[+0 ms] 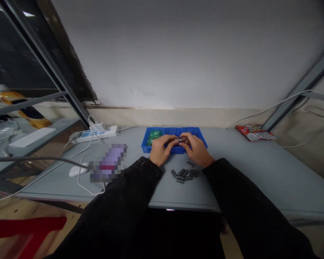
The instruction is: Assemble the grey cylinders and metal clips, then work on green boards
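Observation:
My left hand [160, 149] and my right hand [196, 150] meet over the front of a blue divided tray [144, 145]. Between their pinched fingertips is a small grey rod-shaped piece [178, 140], touched by both hands. Green pieces [154, 135] fill the tray's left compartment; my fingers partly hide what lies in the other two. On the table in front of the tray, several short dark grey cylinders [180, 178] lie in a loose cluster, with a single one [190, 164] close to my right wrist.
Left of my arm, a blurred purple phone-like object [112, 160] lies by a white charger [79, 169] and cables. A power strip [97, 133] stands behind them. Red packets [255, 132] lie at the back right. Grey metal posts [288, 97] flank the table [248, 172].

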Tool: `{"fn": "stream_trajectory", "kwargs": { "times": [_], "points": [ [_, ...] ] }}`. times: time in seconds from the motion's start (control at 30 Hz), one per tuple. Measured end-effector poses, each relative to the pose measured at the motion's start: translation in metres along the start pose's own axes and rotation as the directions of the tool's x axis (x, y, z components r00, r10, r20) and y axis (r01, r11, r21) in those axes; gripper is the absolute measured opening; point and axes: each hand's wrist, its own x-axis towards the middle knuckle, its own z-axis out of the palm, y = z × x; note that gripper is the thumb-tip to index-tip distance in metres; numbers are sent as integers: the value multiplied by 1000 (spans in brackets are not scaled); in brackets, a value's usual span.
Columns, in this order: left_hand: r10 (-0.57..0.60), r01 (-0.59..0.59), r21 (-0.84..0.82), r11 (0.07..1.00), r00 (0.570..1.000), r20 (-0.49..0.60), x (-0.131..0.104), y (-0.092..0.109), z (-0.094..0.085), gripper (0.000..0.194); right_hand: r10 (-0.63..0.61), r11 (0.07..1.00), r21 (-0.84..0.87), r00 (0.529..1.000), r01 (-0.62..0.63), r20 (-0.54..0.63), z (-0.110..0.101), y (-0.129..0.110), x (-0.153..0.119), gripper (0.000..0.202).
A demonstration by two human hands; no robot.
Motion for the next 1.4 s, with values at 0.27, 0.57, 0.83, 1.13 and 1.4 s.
{"fn": "stream_trajectory", "kwargs": {
  "times": [0.27,0.57,0.83,1.13,1.4],
  "points": [
    [25,-25,7,1000,999,29,-1,0,0,12,-33,999,-22,999,33,19,0,0,1,21],
    [5,-4,-16,1000,999,46,0,1,0,13,-39,999,-31,999,39,3,1,1,0,20],
    [-14,14,-1,1000,1000,18,-1,0,0,13,-17,1000,22,999,18,-35,2,3,0,16],
    [12,-12,9,1000,1000,5,-1,1,0,12,-51,999,7,999,51,-13,2,3,-1,20],
    [26,-25,-6,1000,998,52,0,3,0,13,-42,999,20,999,42,-3,3,3,-1,18]
  ]
}}
